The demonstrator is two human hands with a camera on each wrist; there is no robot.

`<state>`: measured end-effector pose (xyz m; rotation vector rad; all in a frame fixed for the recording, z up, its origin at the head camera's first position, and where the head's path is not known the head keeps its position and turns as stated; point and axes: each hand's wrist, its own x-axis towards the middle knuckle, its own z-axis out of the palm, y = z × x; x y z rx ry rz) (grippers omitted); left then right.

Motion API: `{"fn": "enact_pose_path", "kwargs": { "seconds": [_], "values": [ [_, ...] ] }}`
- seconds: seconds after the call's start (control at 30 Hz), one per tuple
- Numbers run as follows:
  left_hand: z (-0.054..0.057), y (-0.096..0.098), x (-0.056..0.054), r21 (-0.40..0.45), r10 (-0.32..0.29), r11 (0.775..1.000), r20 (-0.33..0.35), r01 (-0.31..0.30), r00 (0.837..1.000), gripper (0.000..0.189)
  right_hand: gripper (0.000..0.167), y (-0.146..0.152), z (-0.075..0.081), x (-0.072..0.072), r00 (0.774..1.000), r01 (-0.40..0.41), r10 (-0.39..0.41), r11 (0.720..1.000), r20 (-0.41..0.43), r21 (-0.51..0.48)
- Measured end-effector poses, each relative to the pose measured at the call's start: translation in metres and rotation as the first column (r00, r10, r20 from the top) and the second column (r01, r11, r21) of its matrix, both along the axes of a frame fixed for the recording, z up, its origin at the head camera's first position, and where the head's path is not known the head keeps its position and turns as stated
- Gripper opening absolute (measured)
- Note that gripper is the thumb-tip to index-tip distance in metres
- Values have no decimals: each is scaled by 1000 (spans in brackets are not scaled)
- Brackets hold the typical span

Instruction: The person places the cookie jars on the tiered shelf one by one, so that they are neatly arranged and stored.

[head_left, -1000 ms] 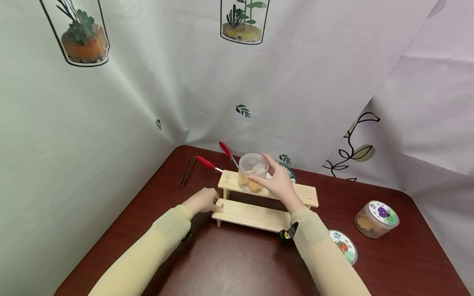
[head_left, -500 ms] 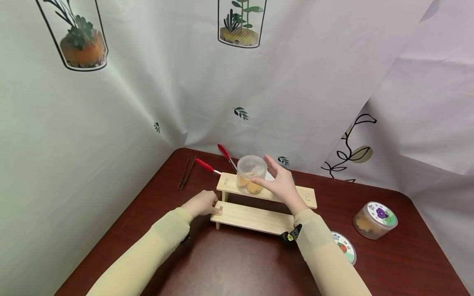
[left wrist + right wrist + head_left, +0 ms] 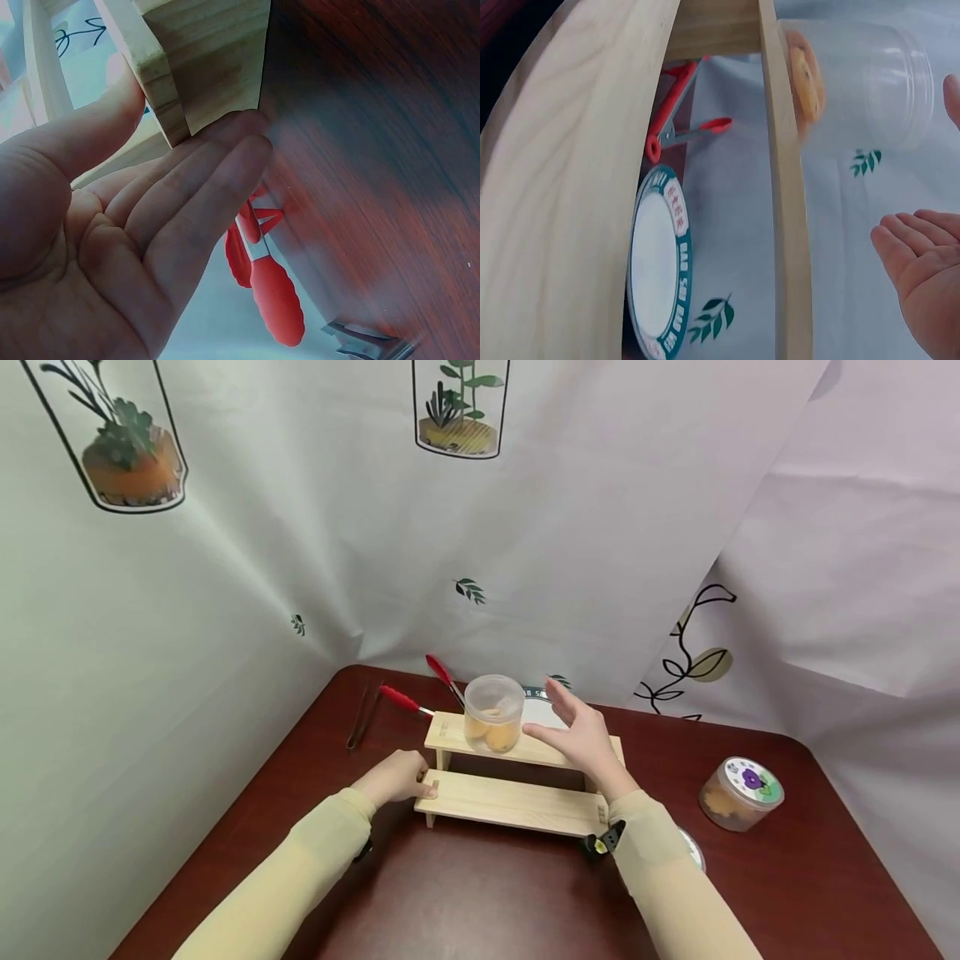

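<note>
A clear plastic jar without a lid, holding round golden cookies, stands on the upper tier of a two-step wooden display stand, toward its left end. My right hand is just right of the jar, thumb and fingers spread and holding nothing. A gap between that hand and the jar also shows in the right wrist view. With my left hand I grip the left end of the lower tier, thumb on one face of the board. The left wrist view shows the fingers along the board's other side.
Behind the stand lie red-handled tongs and a white plate with a green rim. Metal tongs lie at the left. A lidded cookie jar stands at the right; a loose lid is partly hidden by my right sleeve.
My right hand has let go of the jar and moved right, away from it. The jar stays on the upper tier. My left hand keeps its grip; the head view has shifted slightly.
</note>
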<state>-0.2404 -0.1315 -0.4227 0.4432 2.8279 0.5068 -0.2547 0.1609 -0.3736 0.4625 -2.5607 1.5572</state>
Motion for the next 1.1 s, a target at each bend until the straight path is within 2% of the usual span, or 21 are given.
{"fn": "enact_pose_path", "kwargs": {
  "seconds": [0.3, 0.57, 0.8, 1.1],
  "values": [
    [2, -1, 0, -1, -5, 1000, 14, 5, 1000, 30, 87, 25, 0, 11, 999, 25, -24, 999, 33, -20],
    [3, -1, -1, 6, -20, 1000, 6, 19, 1000, 32, 85, 47, 3, 21, 999, 40, -40, 998, -11, 46],
    [2, 0, -2, 17, -29, 999, 1, 29, 1000, 31, 85, 71, 2, 33, 997, 67, -60, 986, -54, 151],
    [2, -2, -1, 19, -26, 999, 3, 26, 1000, 33, 79, 95, 11, 47, 992, 93, -78, 984, -102, 154]
  ]
}}
